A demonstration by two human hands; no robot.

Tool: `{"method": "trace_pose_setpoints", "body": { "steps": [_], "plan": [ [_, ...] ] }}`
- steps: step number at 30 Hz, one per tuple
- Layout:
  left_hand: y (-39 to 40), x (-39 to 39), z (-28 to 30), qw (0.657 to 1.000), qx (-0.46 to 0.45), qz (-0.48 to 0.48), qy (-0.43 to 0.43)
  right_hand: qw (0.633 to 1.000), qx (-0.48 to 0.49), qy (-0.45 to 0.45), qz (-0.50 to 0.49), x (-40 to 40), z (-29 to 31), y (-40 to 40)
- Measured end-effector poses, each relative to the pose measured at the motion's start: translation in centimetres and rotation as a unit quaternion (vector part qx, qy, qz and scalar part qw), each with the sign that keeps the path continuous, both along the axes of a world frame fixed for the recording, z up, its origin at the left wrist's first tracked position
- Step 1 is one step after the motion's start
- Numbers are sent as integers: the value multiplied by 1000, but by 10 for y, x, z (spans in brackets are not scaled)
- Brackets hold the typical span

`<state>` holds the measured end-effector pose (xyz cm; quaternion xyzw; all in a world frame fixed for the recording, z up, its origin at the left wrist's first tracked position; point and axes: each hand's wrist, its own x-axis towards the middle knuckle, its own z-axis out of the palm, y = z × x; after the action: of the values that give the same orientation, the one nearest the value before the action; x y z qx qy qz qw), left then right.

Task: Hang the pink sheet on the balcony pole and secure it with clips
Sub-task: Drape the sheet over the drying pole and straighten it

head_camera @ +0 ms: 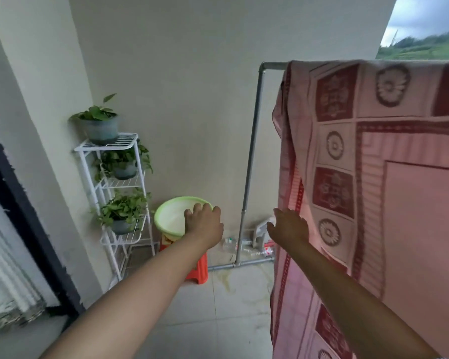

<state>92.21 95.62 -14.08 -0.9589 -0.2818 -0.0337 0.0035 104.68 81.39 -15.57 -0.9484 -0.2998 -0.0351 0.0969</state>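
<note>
- The left hand (204, 221) reaches forward with fingers loosely spread, holding nothing; in this view it overlaps the rim of a green basin (170, 216), and whether it touches the rim cannot be told.
- The right hand (289, 226) is stretched out flat with fingers apart and empty, just beside the left edge of the pink sheet (373, 177).
- One pink sheet, patterned with dark red squares and round flower motifs, hangs draped over the top bar of the metal pole (248, 174); it falls nearly to the floor (218, 307).
- The sheet's right part runs out of the picture, so its full width is cut off.
- One pole frame shows: a top bar, one upright and a foot bar on the floor; the rest is hidden behind the sheet.
- One white wire shelf rack (119, 193) stands against the wall, with three potted plants (100, 123), one on each of three tiers.
- The single green basin sits on one orange stool (198, 268), largely hidden by the left forearm.
- Behind the pole's foot lie clear plastic bottles (230, 243) and a whitish stool-like object (261, 230); they are small and blurred, and their count is hard to make out.
</note>
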Motion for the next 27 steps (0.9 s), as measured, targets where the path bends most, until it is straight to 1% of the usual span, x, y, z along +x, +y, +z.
{"method": "trace_pose_setpoints", "body": {
  "steps": [5,9,14,17,19,21,23,27],
  "plan": [
    [105,102,-7,997,-4,-81,5,998,29,-11,-63,86,-8,92],
    [159,190,-6,986,-26,-163,7,990,49,-36,-126,142,-15,131],
    [186,298,-7,963,-17,-269,6,971,93,-103,-196,195,-10,153],
    [193,361,-14,947,-19,-320,-18,947,120,-145,-259,227,-7,161],
    [194,397,-11,938,-33,-343,-34,929,114,-172,-308,245,-6,166],
    [196,431,-3,930,-65,-357,-52,908,101,-186,-362,263,-4,170],
    [199,457,3,922,-121,-362,-66,893,102,-189,-396,276,-2,173],
    [206,503,12,888,-297,-340,-87,865,103,-255,-419,287,1,185]
  ]
}}
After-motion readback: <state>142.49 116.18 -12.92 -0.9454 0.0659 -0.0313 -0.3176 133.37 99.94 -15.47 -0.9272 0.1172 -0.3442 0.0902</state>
